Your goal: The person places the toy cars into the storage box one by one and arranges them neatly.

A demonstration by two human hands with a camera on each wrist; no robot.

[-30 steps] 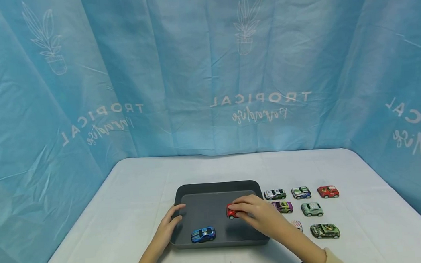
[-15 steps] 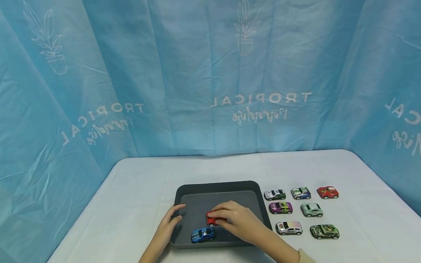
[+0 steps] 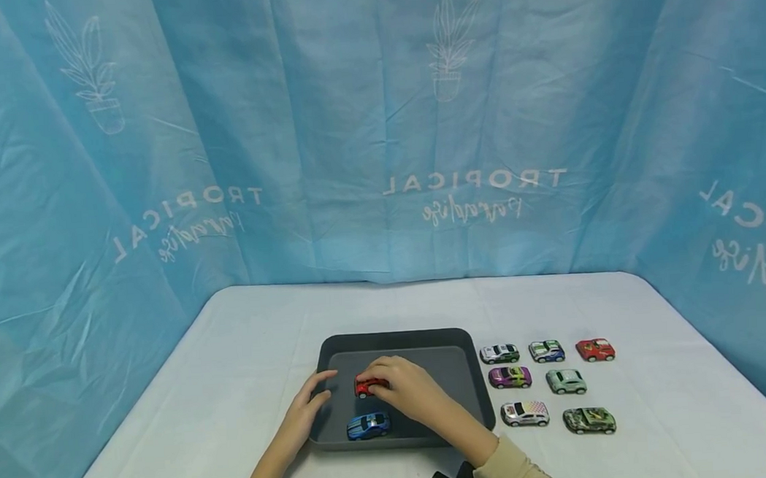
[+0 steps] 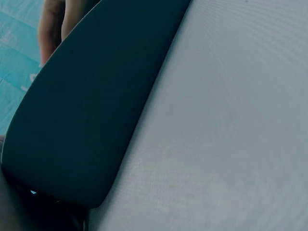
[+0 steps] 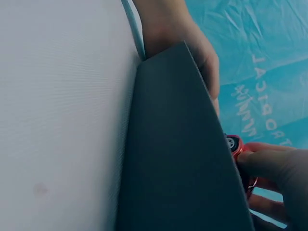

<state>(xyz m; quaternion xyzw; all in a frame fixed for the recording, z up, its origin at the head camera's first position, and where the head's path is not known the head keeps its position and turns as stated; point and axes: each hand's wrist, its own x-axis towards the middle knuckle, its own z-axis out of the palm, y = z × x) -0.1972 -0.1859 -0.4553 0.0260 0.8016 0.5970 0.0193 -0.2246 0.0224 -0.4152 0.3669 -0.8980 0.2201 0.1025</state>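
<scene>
My right hand (image 3: 405, 387) pinches a red toy car (image 3: 363, 386) over the left half of a dark grey tray (image 3: 435, 440). The right wrist view shows that red car (image 5: 233, 143) between thumb and fingers, just past the tray's wall (image 5: 168, 139). Whether its wheels touch the tray floor I cannot tell. A blue toy car (image 3: 368, 426) sits in the tray near its front left. At the tray's left edge rests my left hand (image 3: 301, 412), thumb and fingers spread and extended, holding no car.
Right of the tray several toy cars stand on the white table (image 3: 245, 350), among them a purple one (image 3: 510, 377), a silver one (image 3: 525, 414), a camouflage one (image 3: 589, 421), a mint green one (image 3: 566, 381) and another red one (image 3: 595, 350). A blue curtain (image 3: 350, 124) hangs behind.
My right hand has carried the red car leftward across the tray, then slightly farther back, behind the blue car. The silver and purple cars came fully into sight. My left hand stayed put.
</scene>
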